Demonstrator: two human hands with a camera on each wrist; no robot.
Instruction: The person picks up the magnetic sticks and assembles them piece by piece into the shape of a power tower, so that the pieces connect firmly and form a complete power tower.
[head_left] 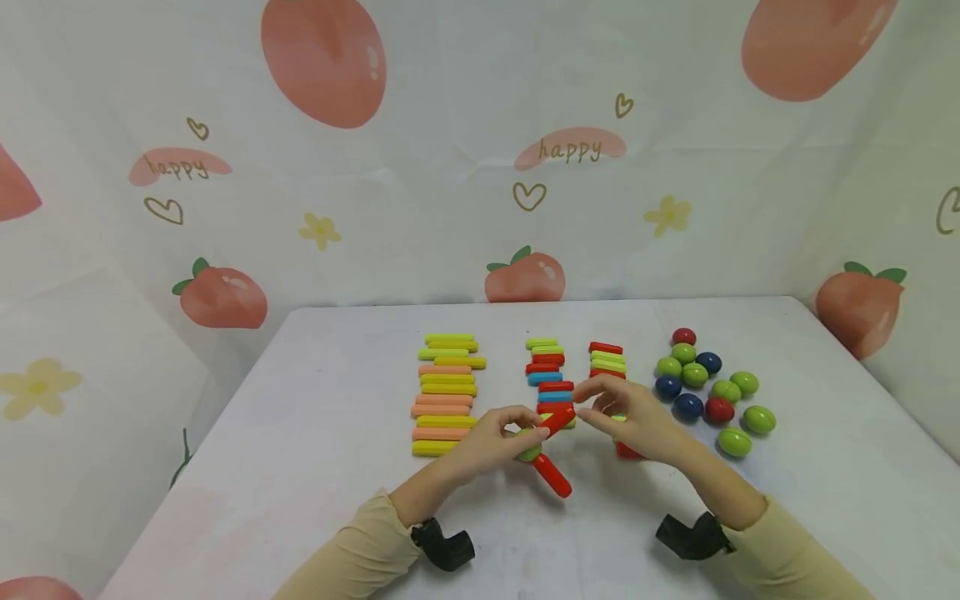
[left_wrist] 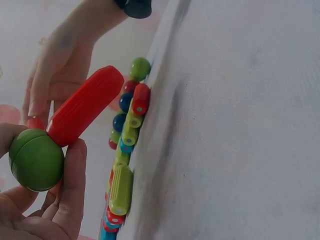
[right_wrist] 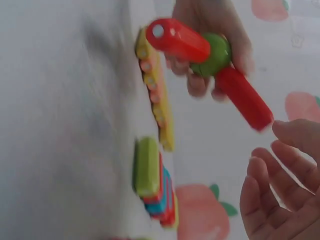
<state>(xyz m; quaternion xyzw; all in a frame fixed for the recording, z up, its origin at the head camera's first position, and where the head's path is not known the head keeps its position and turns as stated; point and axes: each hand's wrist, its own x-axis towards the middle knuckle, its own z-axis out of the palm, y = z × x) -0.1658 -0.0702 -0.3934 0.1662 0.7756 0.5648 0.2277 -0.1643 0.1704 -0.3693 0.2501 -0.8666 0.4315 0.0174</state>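
My left hand (head_left: 491,442) grips a green ball (left_wrist: 36,160) between thumb and fingers, above the table. Two red magnetic rods stick out from the ball at an angle to each other. One red rod (head_left: 553,477) points down toward the table's front. The other red rod (right_wrist: 245,99) reaches toward my right hand (head_left: 633,417). The right thumb tip is right at that rod's end; whether it touches, I cannot tell. Its other fingers are relaxed and apart, holding nothing.
Yellow and orange rods (head_left: 447,400) lie in a column at left. Shorter red, blue and green rods (head_left: 545,358) form a middle column, with another short column (head_left: 607,358) beside it, partly behind the right hand. Green, blue and red balls (head_left: 718,409) are grouped at right.
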